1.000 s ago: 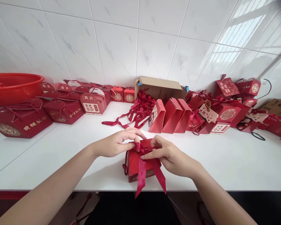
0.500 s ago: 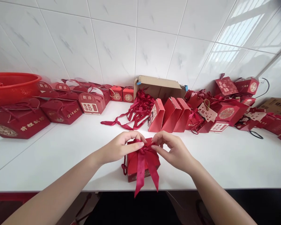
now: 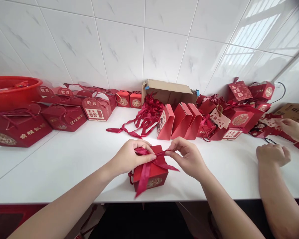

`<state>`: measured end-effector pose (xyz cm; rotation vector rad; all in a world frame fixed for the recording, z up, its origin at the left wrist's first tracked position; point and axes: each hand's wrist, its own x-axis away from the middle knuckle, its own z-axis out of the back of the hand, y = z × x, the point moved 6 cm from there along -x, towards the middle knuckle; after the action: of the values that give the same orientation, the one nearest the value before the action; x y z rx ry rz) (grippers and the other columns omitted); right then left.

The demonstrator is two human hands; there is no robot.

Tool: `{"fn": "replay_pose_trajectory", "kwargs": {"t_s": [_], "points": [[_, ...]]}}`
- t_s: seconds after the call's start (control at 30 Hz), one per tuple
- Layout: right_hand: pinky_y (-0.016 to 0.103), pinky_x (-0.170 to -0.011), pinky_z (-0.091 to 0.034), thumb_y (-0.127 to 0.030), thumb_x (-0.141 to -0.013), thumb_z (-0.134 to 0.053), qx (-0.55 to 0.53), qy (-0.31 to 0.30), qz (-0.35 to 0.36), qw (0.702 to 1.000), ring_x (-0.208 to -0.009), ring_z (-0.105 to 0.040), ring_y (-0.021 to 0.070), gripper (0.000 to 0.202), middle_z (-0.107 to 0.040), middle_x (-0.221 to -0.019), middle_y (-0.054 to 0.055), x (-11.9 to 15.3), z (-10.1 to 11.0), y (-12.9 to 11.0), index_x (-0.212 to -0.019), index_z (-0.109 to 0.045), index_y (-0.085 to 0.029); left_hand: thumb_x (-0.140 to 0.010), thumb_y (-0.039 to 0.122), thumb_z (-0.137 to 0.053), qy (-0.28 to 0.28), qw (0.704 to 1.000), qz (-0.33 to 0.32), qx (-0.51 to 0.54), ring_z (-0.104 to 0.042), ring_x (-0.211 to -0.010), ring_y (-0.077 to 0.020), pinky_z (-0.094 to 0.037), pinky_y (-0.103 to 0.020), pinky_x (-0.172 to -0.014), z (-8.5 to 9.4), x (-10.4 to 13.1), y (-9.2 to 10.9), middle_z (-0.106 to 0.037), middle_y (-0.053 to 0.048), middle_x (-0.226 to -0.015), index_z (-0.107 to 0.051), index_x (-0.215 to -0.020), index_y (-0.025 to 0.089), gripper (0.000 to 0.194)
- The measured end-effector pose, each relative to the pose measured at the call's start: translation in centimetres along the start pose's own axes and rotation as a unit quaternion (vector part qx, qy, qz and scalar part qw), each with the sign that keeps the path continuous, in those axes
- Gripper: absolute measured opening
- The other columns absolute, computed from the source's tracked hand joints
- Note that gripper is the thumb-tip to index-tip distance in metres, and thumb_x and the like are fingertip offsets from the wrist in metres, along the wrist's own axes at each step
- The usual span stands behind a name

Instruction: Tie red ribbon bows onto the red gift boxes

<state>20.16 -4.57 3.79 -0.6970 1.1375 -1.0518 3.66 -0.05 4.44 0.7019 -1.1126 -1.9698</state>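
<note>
A small red box (image 3: 153, 174) with a gold emblem on its front stands near the table's front edge. Dark pink ribbon (image 3: 145, 176) is tied in a bow on its top, with one tail hanging over the front and another sticking out to the right. My left hand (image 3: 137, 153) pinches the bow at the left, thumb over the knot area. Fingers closed, my right hand (image 3: 185, 156) grips a ribbon loop stretched to the right of the knot. A dark red cord handle pokes out at the box's left side.
Behind the box lie a ribbon heap (image 3: 151, 111), an open carton (image 3: 169, 91) and upright red boxes (image 3: 181, 121). Red gift boxes (image 3: 64, 114) and a red basin (image 3: 12, 94) stand left, more boxes (image 3: 239, 118) right. Another person's hands (image 3: 272, 154) are at the far right.
My right hand has drawn slightly right, pulling the ribbon taut. The right tail has swung up and outward. The box has turned slightly. Another person's hands have come in at the right.
</note>
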Motion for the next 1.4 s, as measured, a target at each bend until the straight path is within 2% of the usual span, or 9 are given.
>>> {"fn": "replay_pose_trajectory", "kwargs": {"t_s": [0.13, 0.3, 0.47, 0.67, 0.87, 0.97, 1.07, 1.23, 1.4], "points": [[0.026, -0.064, -0.048, -0.024, -0.081, -0.065, -0.016, 0.01, -0.01, 1.0, -0.067, -0.057, 0.0125, 0.016, -0.057, -0.071, -0.001, 0.1, 0.6, 0.5, -0.077, -0.05, -0.02, -0.069, 0.035, -0.073, -0.008, 1.0, 0.015, -0.002, -0.064, -0.096, -0.025, -0.049, -0.031, -0.08, 0.1, 0.1, -0.2, -0.07, -0.006, -0.089, -0.071, -0.07, 0.017, 0.018], [0.027, -0.069, -0.048, -0.031, -0.085, -0.061, 0.027, -0.051, -0.02, 0.998, -0.077, -0.059, 0.0144, 0.017, -0.061, -0.084, 0.002, 0.3, -0.1, 0.8, -0.097, -0.057, -0.02, -0.068, 0.036, -0.074, -0.016, 1.0, 0.007, 0.011, -0.064, -0.098, -0.0244, -0.05, -0.031, -0.081, 0.1, 0.3, -0.2, -0.071, -0.005, -0.093, -0.069, -0.075, 0.018, 0.02], [0.024, -0.058, -0.042, -0.031, -0.089, -0.053, 0.119, -0.057, 0.004, 0.991, -0.064, -0.053, 0.0123, 0.021, -0.059, -0.069, 0.001, 0.3, -0.7, 0.4, -0.072, -0.056, -0.019, -0.074, 0.035, -0.069, 0.003, 1.0, 0.011, 0.015, -0.064, -0.099, -0.0241, -0.05, -0.031, -0.082, 0.0, 0.4, -0.3, -0.071, -0.006, -0.092, -0.069, -0.075, 0.018, 0.017], [0.023, -0.053, -0.04, -0.029, -0.086, -0.057, 0.156, -0.004, 0.043, 0.987, -0.056, -0.05, 0.011, 0.023, -0.059, -0.061, 0.0, -0.1, -0.2, -0.4, -0.066, -0.056, -0.019, -0.071, 0.029, -0.07, -0.001, 1.0, 0.006, 0.01, -0.065, -0.097, -0.0234, -0.051, -0.029, -0.08, -0.3, 0.4, -0.3, -0.072, -0.005, -0.098, -0.07, -0.071, 0.018, 0.011], [0.022, -0.05, -0.039, -0.026, -0.083, -0.062, 0.163, 0.017, 0.044, 0.985, -0.054, -0.051, 0.0104, 0.021, -0.061, -0.059, 0.0, -0.4, 0.1, -0.4, -0.064, -0.058, -0.018, -0.07, 0.029, -0.07, -0.001, 1.0, 0.012, 0.012, -0.065, -0.097, -0.0234, -0.051, -0.028, -0.08, -0.4, 0.3, -0.8, -0.071, -0.006, -0.099, -0.067, -0.072, 0.017, 0.012], [0.023, -0.051, -0.041, -0.028, -0.083, -0.063, 0.162, 0.025, 0.028, 0.986, -0.056, -0.053, 0.0117, 0.02, -0.064, -0.061, 0.001, -0.3, 0.4, -0.2, -0.065, -0.061, -0.018, -0.07, 0.028, -0.07, 0.001, 1.0, 0.016, 0.019, -0.066, -0.095, -0.0231, -0.051, -0.029, -0.08, -0.4, 0.4, -1.0, -0.072, -0.005, -0.089, -0.065, -0.072, 0.017, 0.013], [0.024, -0.05, -0.041, -0.031, -0.083, -0.063, 0.163, 0.031, 0.012, 0.986, -0.056, -0.054, 0.013, 0.022, -0.064, -0.061, 0.002, -0.1, 0.5, -0.1, -0.064, -0.061, -0.019, -0.071, 0.028, -0.069, 0.006, 1.0, 0.018, 0.022, -0.066, -0.093, -0.0223, -0.051, -0.029, -0.08, -0.5, 0.6, -1.0, -0.072, -0.005, -0.09, -0.064, -0.072, 0.017, 0.012], [0.025, -0.052, -0.042, -0.031, -0.086, -0.059, 0.189, 0.051, 0.037, 0.98, -0.055, -0.053, 0.0135, 0.023, -0.061, -0.061, 0.002, 0.2, 0.3, -0.3, -0.065, -0.058, -0.02, -0.071, 0.028, -0.069, 0.018, 0.999, 0.013, 0.028, -0.064, -0.099, -0.0233, -0.05, -0.03, -0.084, -0.4, 0.6, -0.8, -0.071, -0.005, -0.088, -0.064, -0.068, 0.017, 0.012], [0.028, -0.061, -0.047, -0.04, -0.089, -0.053, 0.154, -0.017, 0.045, 0.987, -0.065, -0.055, 0.0152, 0.024, -0.06, -0.071, 0.003, 0.4, 0.3, 0.1, -0.075, -0.056, -0.021, -0.071, 0.035, -0.072, 0.011, 0.998, 0.015, 0.066, -0.063, -0.096, -0.0224, -0.048, -0.032, -0.086, -0.1, 0.6, -1.2, -0.071, -0.004, -0.083, -0.057, -0.062, 0.018, 0.024]]}}
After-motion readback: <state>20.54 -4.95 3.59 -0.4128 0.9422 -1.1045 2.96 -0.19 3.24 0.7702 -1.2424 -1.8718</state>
